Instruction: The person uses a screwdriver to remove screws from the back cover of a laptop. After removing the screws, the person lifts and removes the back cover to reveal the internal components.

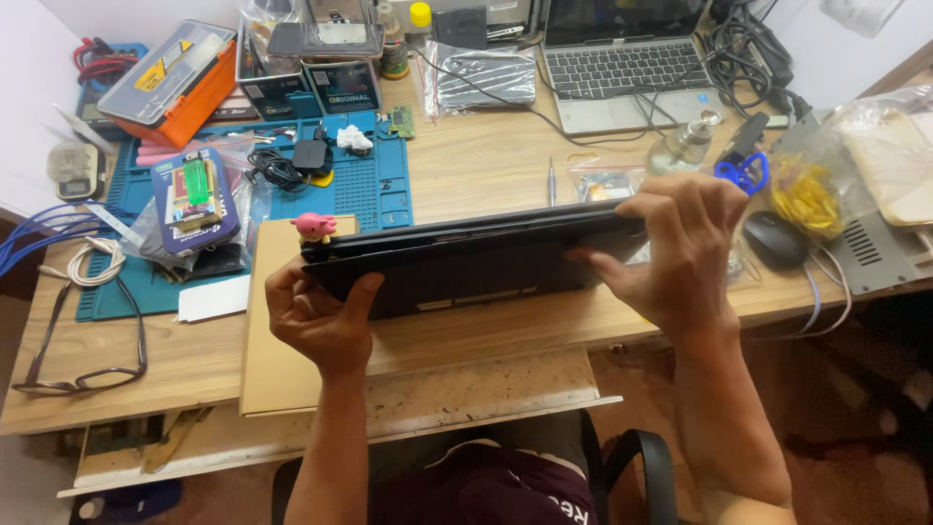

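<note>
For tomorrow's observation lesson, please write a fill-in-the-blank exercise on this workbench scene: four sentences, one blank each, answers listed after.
1. Both hands, the left hand and the right hand, grip a closed black ____ by its ends.
2. The small pig figure by its left corner is coloured ____.
3. The eyeglasses lie on the wooden desk, at its ____ edge.
4. The work mat under the small parts is coloured ____.

Missing words: laptop; pink; left; blue

A wooden desk carries a blue mat, silver laptop, mouse and glasses.
</note>
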